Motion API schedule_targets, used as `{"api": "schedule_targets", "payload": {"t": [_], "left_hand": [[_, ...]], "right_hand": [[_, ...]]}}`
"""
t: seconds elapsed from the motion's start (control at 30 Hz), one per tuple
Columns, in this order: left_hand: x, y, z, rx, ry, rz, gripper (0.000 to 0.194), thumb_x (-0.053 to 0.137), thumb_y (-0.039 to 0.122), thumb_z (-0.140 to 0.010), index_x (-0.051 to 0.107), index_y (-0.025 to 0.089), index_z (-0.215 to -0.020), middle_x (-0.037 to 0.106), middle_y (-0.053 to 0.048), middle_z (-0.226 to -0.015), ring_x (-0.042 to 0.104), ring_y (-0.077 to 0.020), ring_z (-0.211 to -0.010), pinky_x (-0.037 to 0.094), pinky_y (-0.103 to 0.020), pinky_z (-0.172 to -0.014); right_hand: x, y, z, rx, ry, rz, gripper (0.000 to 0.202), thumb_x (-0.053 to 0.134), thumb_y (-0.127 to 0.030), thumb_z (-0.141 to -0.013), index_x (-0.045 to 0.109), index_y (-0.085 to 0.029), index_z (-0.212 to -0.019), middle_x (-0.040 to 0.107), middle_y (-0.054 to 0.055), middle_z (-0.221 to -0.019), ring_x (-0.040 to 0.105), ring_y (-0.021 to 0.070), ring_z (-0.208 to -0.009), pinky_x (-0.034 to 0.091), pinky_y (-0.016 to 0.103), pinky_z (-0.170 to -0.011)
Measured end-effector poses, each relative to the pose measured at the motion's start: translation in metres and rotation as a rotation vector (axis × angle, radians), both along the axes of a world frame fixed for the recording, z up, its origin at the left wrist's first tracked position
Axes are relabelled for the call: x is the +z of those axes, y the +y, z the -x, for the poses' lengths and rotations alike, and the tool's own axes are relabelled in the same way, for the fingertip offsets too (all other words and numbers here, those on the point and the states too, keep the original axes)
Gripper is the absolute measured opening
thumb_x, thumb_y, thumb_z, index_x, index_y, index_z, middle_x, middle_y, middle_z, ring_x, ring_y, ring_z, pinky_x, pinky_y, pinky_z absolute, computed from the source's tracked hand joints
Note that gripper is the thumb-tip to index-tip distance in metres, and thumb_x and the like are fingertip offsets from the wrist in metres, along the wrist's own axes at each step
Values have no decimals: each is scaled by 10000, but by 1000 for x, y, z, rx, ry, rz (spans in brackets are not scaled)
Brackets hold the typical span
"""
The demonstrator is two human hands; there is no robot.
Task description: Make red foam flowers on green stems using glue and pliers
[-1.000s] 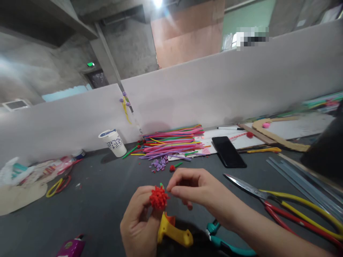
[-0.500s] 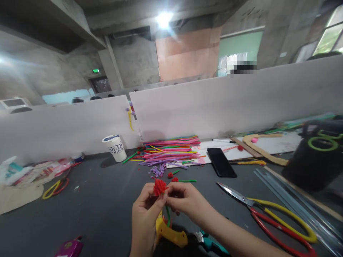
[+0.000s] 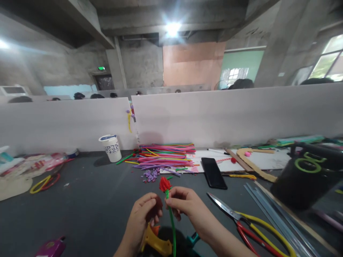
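Observation:
Above the table, my right hand [image 3: 183, 205] pinches a green pipe-cleaner stem [image 3: 171, 217] just below its red flower head [image 3: 164, 184]. The flower stands nearly upright, and its stem hangs down past my fingers. To its left, my left hand [image 3: 146, 214] is loosely curled beside the flower, apart from the stem, with no object showing between its fingers. Under my hands is a yellow plastic tool [image 3: 158, 244] with an orange part; its kind is unclear. A teal-handled tool [image 3: 193, 239] is partly hidden behind my right forearm.
Pipe cleaners [image 3: 166, 157] lie in a bundle behind, near purple snippets [image 3: 150, 175]. A phone [image 3: 213, 173], large scissors [image 3: 235, 214] and a black bin-like container [image 3: 305, 178] are on the right. At left stand a paper cup [image 3: 110, 148], small scissors [image 3: 44, 184] and a purple object [image 3: 50, 247].
My left hand has let go of the red flower and moved slightly left. My right hand now holds the stem under the head, with the flower more upright. The view has shifted.

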State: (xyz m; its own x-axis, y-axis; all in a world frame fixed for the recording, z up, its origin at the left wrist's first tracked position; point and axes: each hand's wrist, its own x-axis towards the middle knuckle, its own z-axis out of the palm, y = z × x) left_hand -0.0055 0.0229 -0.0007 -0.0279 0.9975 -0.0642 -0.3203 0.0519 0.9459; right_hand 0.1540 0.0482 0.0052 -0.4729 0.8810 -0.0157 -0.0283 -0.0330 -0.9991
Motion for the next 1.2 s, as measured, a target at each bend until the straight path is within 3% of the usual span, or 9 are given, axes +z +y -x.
{"api": "schedule_targets", "payload": {"t": [0.13, 0.23, 0.43, 0.6, 0.7, 0.8, 0.93, 1.07, 1.2], "left_hand": [[-2, 1, 2, 2, 9, -11, 198, 841, 328, -612, 762, 151, -650, 628, -1, -516, 472, -80, -420, 311, -175, -404], [1, 0, 4, 15, -6, -58, 193, 898, 268, -514, 750, 159, -574, 629, 21, -620, 488, -70, -495, 362, -179, -467], [5, -5, -3, -48, -45, -2, 314, 893, 303, -559, 817, 181, -839, 696, -23, -678, 513, -98, -546, 386, -196, -506], [11, -11, -10, -75, -64, -8, 263, 893, 315, -565, 802, 171, -766, 671, -12, -691, 539, -109, -608, 436, -206, -574], [22, -12, -4, -42, -59, -33, 265, 891, 346, -564, 767, 148, -689, 624, 11, -626, 494, -77, -553, 407, -177, -531], [35, -12, 11, 2, -13, -69, 262, 867, 355, -620, 752, 140, -715, 610, 34, -575, 376, -27, -430, 269, -143, -398], [46, -12, 30, -14, 51, -103, 235, 843, 333, -663, 736, 140, -745, 696, -8, -637, 450, -44, -411, 293, -155, -368], [47, -10, 39, -18, 104, -115, 228, 837, 326, -665, 729, 132, -722, 710, -19, -635, 489, -53, -420, 320, -154, -368], [38, -11, 42, -50, 143, -77, 234, 831, 339, -664, 724, 136, -713, 711, -21, -619, 459, -43, -392, 296, -149, -357]], "right_hand": [[-5, 0, -5, 6, -4, 11, 210, 596, -351, -950, 623, -145, -984, 638, -3, -855, 606, 109, -658, 531, 273, -603], [-7, 1, -9, 4, -23, 8, 221, 594, -355, -951, 623, -147, -1019, 648, 11, -903, 623, 122, -701, 543, 291, -632], [-11, -7, -6, 22, -90, -32, 240, 595, -357, -950, 621, -150, -1070, 657, 34, -983, 645, 146, -779, 557, 326, -686], [-11, -17, 8, 6, -202, -90, 262, 582, -372, -956, 619, -152, -1094, 658, 42, -1013, 651, 158, -810, 561, 341, -707], [-6, -18, 12, -18, -337, -158, 287, 576, -375, -959, 604, -158, -1145, 651, 56, -1070, 654, 173, -859, 563, 362, -737], [-4, -22, 15, -32, -538, -287, 299, 589, -363, -951, 594, -169, -1179, 630, 72, -1154, 641, 202, -955, 550, 408, -809], [-9, -36, 27, 83, -846, -472, 298, 617, -362, -930, 610, -170, -1159, 618, 78, -1198, 618, 230, -1041, 517, 459, -885], [-6, -45, 29, 145, -1104, -561, 307, 617, -367, -929, 608, -173, -1167, 606, 83, -1226, 605, 239, -1073, 508, 468, -901], [3, -48, -1, 160, -1323, -560, 281, 612, -363, -933, 617, -172, -1138, 623, 76, -1187, 617, 227, -1040, 518, 451, -880]]}}
